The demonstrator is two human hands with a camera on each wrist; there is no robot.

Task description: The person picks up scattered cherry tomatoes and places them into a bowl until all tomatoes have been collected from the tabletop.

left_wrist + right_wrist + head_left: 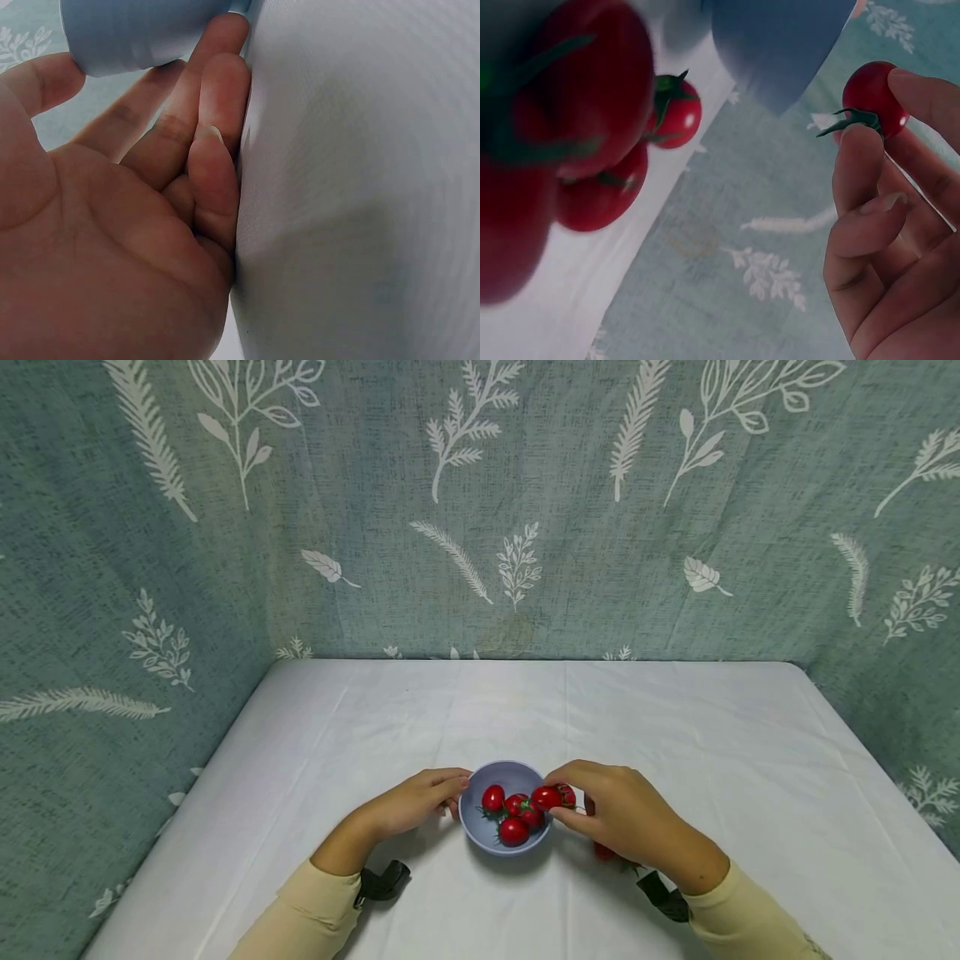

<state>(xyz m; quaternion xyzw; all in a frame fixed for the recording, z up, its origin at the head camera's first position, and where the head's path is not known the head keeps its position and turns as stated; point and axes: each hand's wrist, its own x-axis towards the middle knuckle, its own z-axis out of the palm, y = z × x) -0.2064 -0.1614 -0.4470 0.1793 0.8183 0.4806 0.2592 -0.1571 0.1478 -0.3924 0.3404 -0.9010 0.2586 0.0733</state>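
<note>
A small blue-grey bowl (506,850) with several red cherry tomatoes (513,832) inside stands on the white-covered table. My left hand (412,802) holds the bowl's left side, thumb and forefinger at the rim. In the left wrist view, the other fingers (225,90) lie bent low beside the bowl's wall (142,34), against the cloth. Over the bowl's right rim, my right hand (626,806) pinches one cherry tomato (546,797) between thumb and fingertips. Green stem leaves show on this held tomato (871,97) in the right wrist view.
More cherry tomatoes (600,191) lie on the table by the right wrist, partly hidden under the hand in the head view. A white cloth (375,727) covers the table. Green leaf-patterned fabric (570,577) hangs behind and at both sides.
</note>
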